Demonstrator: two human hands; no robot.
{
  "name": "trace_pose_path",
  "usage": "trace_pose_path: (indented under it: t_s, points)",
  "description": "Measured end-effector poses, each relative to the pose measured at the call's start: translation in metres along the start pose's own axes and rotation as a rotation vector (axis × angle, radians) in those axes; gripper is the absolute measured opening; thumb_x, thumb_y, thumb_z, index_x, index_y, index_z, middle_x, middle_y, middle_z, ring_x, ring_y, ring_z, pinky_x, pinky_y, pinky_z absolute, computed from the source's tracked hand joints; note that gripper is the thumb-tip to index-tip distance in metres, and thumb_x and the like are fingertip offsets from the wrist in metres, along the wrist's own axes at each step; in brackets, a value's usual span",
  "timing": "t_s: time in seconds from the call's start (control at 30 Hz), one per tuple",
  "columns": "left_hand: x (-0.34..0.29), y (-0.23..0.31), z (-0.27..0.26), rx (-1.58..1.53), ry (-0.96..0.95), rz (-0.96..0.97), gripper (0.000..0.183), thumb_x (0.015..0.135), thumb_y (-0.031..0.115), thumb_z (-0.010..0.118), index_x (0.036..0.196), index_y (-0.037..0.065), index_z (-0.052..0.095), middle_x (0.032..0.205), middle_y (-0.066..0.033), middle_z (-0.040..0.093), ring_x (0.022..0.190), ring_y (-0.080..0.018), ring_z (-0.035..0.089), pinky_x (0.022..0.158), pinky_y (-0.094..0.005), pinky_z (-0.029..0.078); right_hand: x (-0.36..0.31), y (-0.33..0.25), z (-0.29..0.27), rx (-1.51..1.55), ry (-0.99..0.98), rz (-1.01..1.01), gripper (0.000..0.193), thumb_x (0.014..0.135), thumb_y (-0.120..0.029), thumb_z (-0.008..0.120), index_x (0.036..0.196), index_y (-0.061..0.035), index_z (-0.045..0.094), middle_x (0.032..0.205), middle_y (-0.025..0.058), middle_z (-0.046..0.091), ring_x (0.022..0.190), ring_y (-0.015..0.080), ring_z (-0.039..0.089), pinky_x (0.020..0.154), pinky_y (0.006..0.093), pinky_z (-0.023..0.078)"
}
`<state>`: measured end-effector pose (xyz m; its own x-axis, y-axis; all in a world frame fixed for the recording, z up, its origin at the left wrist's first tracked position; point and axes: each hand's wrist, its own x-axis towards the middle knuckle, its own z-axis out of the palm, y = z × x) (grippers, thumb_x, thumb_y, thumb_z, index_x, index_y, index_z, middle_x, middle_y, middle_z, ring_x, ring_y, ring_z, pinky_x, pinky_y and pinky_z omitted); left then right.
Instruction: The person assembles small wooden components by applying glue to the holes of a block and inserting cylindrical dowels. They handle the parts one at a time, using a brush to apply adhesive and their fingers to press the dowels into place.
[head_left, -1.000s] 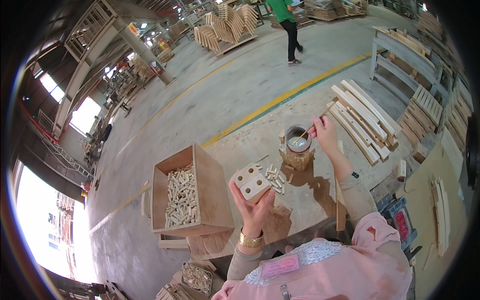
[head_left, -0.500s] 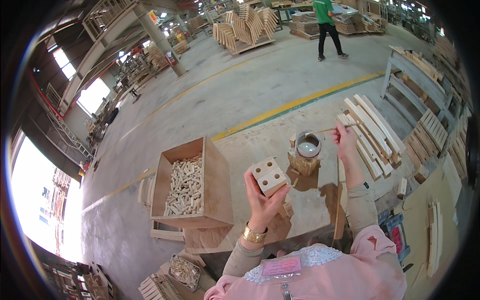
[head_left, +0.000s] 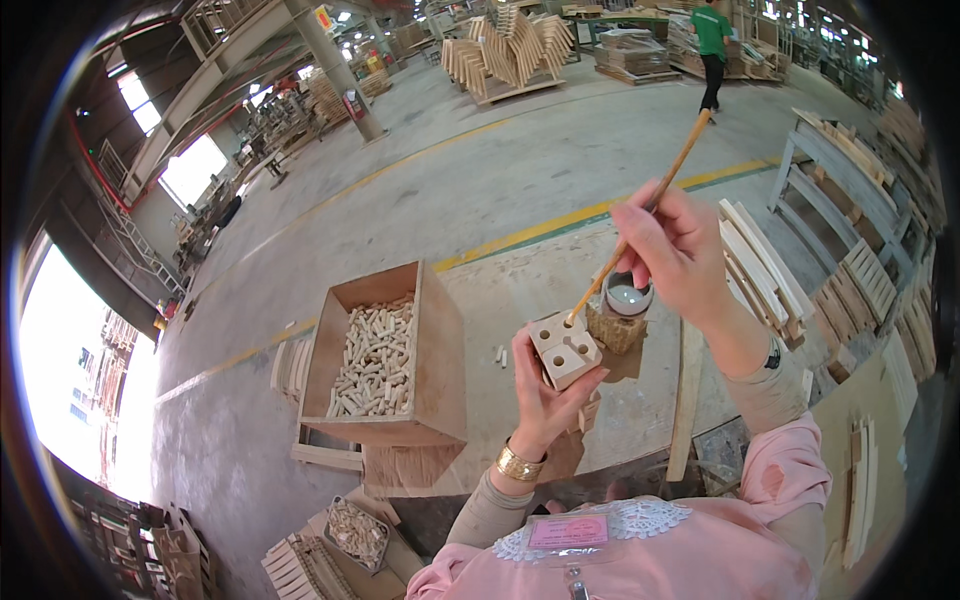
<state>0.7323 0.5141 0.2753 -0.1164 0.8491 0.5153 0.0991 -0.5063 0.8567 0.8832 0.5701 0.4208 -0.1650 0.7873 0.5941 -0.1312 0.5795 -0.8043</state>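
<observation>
Your right grip (head_left: 675, 245), pinching the stick (head_left: 684, 150), has brought it from cup (head_left: 627, 310) to block (head_left: 566, 372) — held in your curled left grip (head_left: 545, 405) — so work is at a hole (head_left: 569, 322)

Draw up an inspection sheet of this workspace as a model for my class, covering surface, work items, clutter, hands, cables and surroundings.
Surface: pale tabletop, partly shadowed.
Work items: wooden block with round holes; thin wooden stick, lower tip at one hole, depth unclear; pot of pale liquid on a wood stump; open wooden box with many dowels.
Clutter: a few loose dowels beside the box; long wooden strip to the right.
Hands: left hand holds the block; right hand grips the stick.
Cables: nothing seen.
Surroundings: person in a green top on the floor beyond; stacked wooden parts further off.
</observation>
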Motion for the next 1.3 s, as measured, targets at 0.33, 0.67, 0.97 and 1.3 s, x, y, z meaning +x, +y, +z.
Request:
trace_pose_path:
  t_s: [0.33,0.67,0.97,1.3]
  points:
    - [-0.001,0.004,-0.003,0.007,-0.008,0.017,0.073,0.062,0.005,0.08,0.118,0.003,0.034,0.108,-0.0086,0.043,0.099,-0.0173,0.047,0.087,-0.0317,0.04,0.001,0.01,0.013,-0.3,-0.205,-0.225,0.017,0.084,-0.013,0.06,0.073,-0.0004,0.055,0.049,0.0035,0.048,0.039,0.0086,0.043,0.039,0.0246,0.033]
    - [-0.002,0.003,-0.004,0.011,-0.002,-0.011,0.073,0.061,0.006,0.08,0.118,0.003,0.034,0.107,-0.0089,0.044,0.099,-0.0178,0.047,0.086,-0.0315,0.041,0.006,-0.002,0.019,-0.395,-0.15,-0.283,0.018,0.085,-0.015,0.059,0.075,-0.0007,0.056,0.048,0.0043,0.049,0.038,0.0117,0.045,0.038,0.025,0.033]
    - [-0.001,0.002,-0.006,0.064,0.011,0.021,0.072,0.061,0.008,0.081,0.116,0.002,0.036,0.106,-0.0083,0.044,0.096,-0.0177,0.047,0.085,-0.0308,0.041,0.006,-0.016,0.022,-0.181,-0.083,-0.11,0.017,0.085,-0.015,0.06,0.077,-0.0005,0.057,0.049,0.0,0.048,0.043,0.0035,0.046,0.04,0.0221,0.034]
    - [-0.001,0.002,-0.005,0.092,0.023,0.055,0.067,0.06,0.012,0.081,0.11,0.002,0.038,0.1,-0.0086,0.044,0.09,-0.0182,0.047,0.078,-0.0306,0.041,0.007,0.008,0.043,-0.355,-0.392,-0.347,0.015,0.085,-0.012,0.06,0.077,0.0001,0.055,0.054,0.0061,0.054,0.045,0.0131,0.054,0.042,0.0243,0.039]
